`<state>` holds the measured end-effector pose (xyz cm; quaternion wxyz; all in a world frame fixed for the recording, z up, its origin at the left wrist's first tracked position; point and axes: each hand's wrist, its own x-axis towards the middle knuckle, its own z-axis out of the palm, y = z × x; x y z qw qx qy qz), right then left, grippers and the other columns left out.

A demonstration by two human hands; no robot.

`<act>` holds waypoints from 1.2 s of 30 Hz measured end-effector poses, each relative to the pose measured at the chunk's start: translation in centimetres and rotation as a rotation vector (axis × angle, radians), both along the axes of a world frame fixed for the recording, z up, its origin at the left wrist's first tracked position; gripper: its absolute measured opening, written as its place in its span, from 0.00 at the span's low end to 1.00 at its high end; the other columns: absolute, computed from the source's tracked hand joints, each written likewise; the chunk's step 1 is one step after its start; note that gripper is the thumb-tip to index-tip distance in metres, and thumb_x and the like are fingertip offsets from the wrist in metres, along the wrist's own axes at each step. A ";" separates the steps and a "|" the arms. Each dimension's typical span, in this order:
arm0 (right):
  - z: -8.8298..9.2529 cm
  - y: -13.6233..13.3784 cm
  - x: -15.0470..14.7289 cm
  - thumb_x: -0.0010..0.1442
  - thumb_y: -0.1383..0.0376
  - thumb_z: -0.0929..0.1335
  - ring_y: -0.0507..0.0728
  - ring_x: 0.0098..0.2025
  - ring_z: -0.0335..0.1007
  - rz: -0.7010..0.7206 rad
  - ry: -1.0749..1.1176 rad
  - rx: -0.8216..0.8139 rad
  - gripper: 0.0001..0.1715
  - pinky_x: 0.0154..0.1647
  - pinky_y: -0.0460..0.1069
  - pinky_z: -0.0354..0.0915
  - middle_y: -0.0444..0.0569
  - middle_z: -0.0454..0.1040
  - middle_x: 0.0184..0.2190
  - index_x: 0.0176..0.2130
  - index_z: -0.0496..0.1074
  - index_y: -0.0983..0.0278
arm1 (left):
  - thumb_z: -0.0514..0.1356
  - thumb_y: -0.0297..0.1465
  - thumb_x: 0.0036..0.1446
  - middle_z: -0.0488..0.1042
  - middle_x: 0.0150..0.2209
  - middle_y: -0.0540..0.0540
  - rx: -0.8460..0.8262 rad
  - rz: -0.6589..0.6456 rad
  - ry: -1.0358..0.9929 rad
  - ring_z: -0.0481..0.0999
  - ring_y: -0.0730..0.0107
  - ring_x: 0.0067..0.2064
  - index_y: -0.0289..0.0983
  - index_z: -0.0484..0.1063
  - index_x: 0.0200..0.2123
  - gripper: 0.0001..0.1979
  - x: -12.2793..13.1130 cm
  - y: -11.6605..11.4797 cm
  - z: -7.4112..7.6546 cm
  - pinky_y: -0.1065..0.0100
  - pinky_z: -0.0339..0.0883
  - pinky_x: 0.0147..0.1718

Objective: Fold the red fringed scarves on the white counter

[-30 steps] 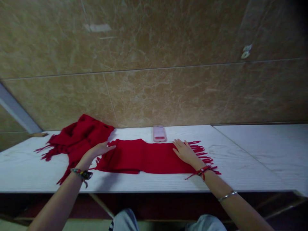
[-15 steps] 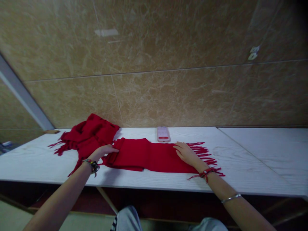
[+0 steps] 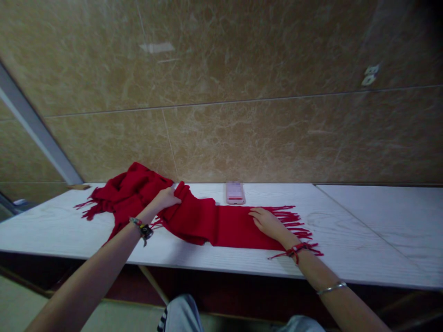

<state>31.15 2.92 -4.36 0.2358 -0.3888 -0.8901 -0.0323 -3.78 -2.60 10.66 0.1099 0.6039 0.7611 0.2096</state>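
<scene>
our red scarf [image 3: 231, 226] lies along the white table [image 3: 367, 230], its left end raised. our left arm [image 3: 93, 272] reaches forward, the left hand [image 3: 166, 200] pinching that end between thumb and fingers. our right arm [image 3: 320, 275] slants inward, the right hand [image 3: 268, 223] flattened palm-down on the cloth beside the fringe [image 3: 289, 213]. beyond sits a phone [image 3: 235, 191]; leftward, we see bunched red cloth [image 3: 128, 184].

White table [image 3: 363, 230] (grained): scarf [image 3: 233, 228], rumpled scarf [image 3: 133, 186], phone [image 3: 235, 190].
</scene>
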 end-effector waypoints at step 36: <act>5.2 -0.1 -8.5 0.52 0.55 0.65 0.54 0.29 0.68 -0.112 0.594 -0.529 0.16 0.31 0.48 0.62 0.48 0.73 0.27 0.34 0.72 0.65 | 0.46 0.18 0.46 0.72 0.45 0.41 -0.108 -0.161 -0.572 0.72 0.72 0.33 0.36 0.52 0.56 0.31 6.4 1.1 -5.2 0.74 0.64 0.27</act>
